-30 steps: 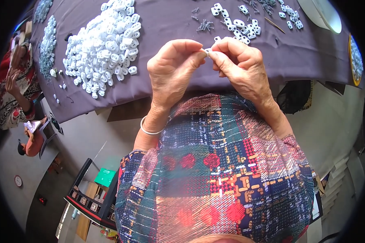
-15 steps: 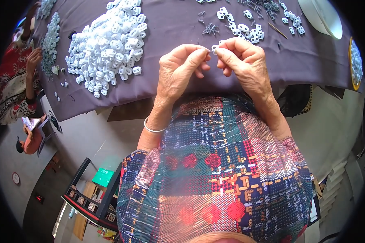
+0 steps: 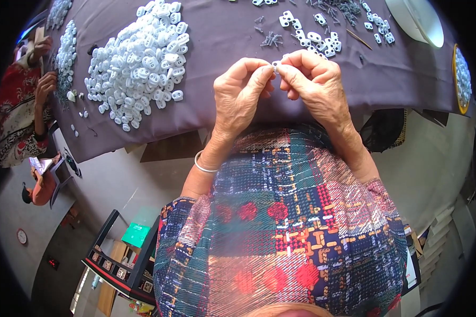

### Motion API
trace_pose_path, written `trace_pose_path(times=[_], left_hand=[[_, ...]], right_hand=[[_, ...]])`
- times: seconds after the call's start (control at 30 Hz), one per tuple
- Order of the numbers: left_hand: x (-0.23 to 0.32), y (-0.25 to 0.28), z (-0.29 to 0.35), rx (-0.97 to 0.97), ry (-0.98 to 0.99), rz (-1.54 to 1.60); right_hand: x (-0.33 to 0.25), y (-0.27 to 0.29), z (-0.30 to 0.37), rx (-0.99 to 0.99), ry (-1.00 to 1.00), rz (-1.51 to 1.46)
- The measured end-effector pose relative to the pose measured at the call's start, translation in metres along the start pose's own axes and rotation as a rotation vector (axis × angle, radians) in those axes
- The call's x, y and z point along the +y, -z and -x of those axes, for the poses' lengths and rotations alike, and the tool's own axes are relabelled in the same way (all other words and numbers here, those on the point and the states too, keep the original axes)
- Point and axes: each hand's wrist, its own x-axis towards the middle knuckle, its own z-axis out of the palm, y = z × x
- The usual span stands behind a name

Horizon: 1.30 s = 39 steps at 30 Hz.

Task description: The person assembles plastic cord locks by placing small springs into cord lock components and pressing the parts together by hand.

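Above the near part of the cloth, the fingertips of my two hands meet. My right hand [image 3: 318,84] pinches a small white plastic cord-lock piece [image 3: 275,63], mostly covered by the fingers. My left hand [image 3: 240,90] is closed in a pinch against it, on a tiny metal spring that the fingertips now hide. Just beyond lie several loose springs [image 3: 271,39] and a cluster of white two-hole cord-lock pieces [image 3: 314,37]. To the left is a large heap of white oval cord-lock parts [image 3: 143,66].
A dark purple cloth [image 3: 217,31] covers the table. More springs [image 3: 349,9], a thin wooden stick [image 3: 359,39], a white bowl [image 3: 433,31] and a yellow-rimmed tray [image 3: 456,95] lie to the right. At far left, another person's hand [image 3: 46,87] is near smaller piles.
My left fingertips have moved right, up to the piece in my right hand. The spring that showed between them is now hidden. The whole view has shifted slightly.
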Motion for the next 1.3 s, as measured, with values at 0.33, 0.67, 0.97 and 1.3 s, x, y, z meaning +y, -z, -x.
trace_pose_path(times=[0.33, 0.67, 0.97, 1.3], left_hand=[[0.000, 0.003, -0.001, -0.002, -0.028, -0.065], [0.000, 0.004, -0.001, 0.013, -0.064, -0.058], [0.027, 0.003, -0.045, 0.081, -0.328, -0.379], [0.019, 0.030, -0.143, 0.263, -0.645, -1.049]], right_hand=[[-0.001, -0.002, -0.004, -0.031, -0.062, 0.074], [-0.003, -0.002, -0.005, -0.039, -0.040, 0.024], [-0.009, 0.025, -0.002, 0.027, -0.006, -0.111], [-0.005, 0.048, 0.013, 0.136, 0.093, -0.176]])
